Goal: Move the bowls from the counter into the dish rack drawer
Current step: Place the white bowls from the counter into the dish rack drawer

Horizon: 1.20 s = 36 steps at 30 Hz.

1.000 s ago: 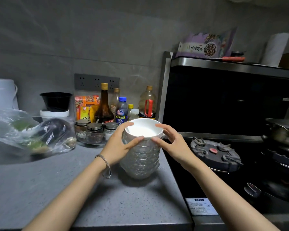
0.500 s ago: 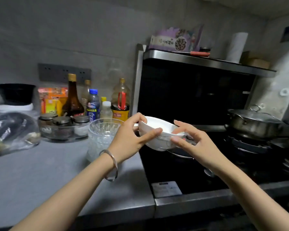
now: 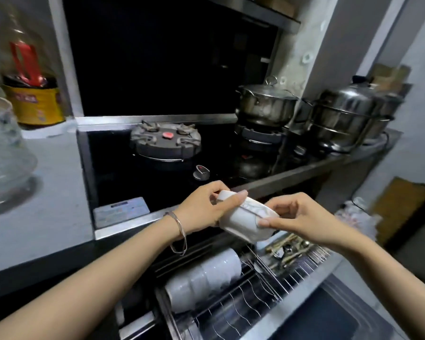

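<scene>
Standing at the grey counter (image 3: 47, 192) beside the black hob (image 3: 113, 173), reaching down and forward over the dish rack drawer (image 3: 292, 299), pulled out below the hob edge, presumably for loading from above. Parked on the counter at far left: stack of glass bowls (image 3: 3, 148), blurred, well apart from the drawer, by the look of it waiting their turn. Stood on edge in the drawer's left bay: row of white bowls (image 3: 204, 278), nested against each other between the wires, likely to drain and save room. Loose cutlery (image 3: 287, 249) at the drawer's far right, so little room for bowls there. Held in the air above the drawer, between both hands: one white bowl (image 3: 243, 222), tipped onto its side, mouth turned away, probably to match that row. Gripped at the rim by the left hand (image 3: 201, 209), thumb (image 3: 236, 195) over the lip, fingers curled behind; pinched low on the wall by the right hand (image 3: 302, 217), thumb and fingertips closed on it. Not yet touching rack or row.
</scene>
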Available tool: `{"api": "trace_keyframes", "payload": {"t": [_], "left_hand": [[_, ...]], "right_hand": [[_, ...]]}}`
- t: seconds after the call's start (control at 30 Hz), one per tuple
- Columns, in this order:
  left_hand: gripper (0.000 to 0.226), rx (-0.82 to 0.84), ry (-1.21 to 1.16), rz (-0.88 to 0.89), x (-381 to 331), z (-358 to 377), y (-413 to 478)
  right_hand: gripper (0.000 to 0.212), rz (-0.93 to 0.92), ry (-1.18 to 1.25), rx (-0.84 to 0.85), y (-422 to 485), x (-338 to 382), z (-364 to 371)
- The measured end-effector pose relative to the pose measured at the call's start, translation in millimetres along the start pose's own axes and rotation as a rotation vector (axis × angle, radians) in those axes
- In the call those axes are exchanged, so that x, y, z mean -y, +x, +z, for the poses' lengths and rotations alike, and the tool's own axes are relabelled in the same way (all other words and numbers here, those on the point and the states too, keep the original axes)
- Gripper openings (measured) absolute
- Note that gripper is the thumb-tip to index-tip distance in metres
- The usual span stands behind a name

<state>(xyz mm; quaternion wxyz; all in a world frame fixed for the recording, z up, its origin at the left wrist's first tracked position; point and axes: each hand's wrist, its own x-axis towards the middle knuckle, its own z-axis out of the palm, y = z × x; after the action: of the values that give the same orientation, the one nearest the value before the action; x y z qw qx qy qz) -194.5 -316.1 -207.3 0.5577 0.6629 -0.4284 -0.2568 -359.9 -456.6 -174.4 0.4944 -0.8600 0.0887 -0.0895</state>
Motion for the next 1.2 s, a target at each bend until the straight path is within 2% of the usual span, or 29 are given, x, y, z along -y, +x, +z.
{"api": "trace_keyframes", "payload": {"t": [0.1, 0.27, 0.33, 0.43, 0.6, 0.7, 0.9, 1.2], "left_hand": [[0.035, 0.063, 0.055, 0.033, 26, 32, 13], [0.068, 0.175, 0.369, 0.015, 78, 67, 14], [0.072, 0.239, 0.529, 0.036, 100, 75, 12], [0.067, 0.305, 0.781, 0.057, 135, 82, 11], [0.065, 0.377, 0.915, 0.039, 196, 87, 20], [0.071, 0.413, 1.037, 0.009, 228, 91, 29], [0.072, 0.44, 0.991, -0.069, 275, 94, 40], [0.072, 0.334, 0.899, 0.017, 309, 101, 44]], "right_hand": [[0.027, 0.097, 0.06, -0.074, -13, -38, -11], [0.033, 0.264, 0.122, -0.173, -21, -104, -25], [0.037, 0.325, 0.146, -0.216, -19, -128, -27], [0.046, 0.412, 0.165, -0.276, -11, -162, -23], [0.02, 0.537, 0.203, -0.306, 16, -212, -8], [0.026, 0.596, 0.215, -0.326, 38, -238, 0], [0.028, 0.688, 0.329, -0.446, 84, -276, 11], [0.024, 0.83, 0.392, -0.479, 121, -320, 21]]}}
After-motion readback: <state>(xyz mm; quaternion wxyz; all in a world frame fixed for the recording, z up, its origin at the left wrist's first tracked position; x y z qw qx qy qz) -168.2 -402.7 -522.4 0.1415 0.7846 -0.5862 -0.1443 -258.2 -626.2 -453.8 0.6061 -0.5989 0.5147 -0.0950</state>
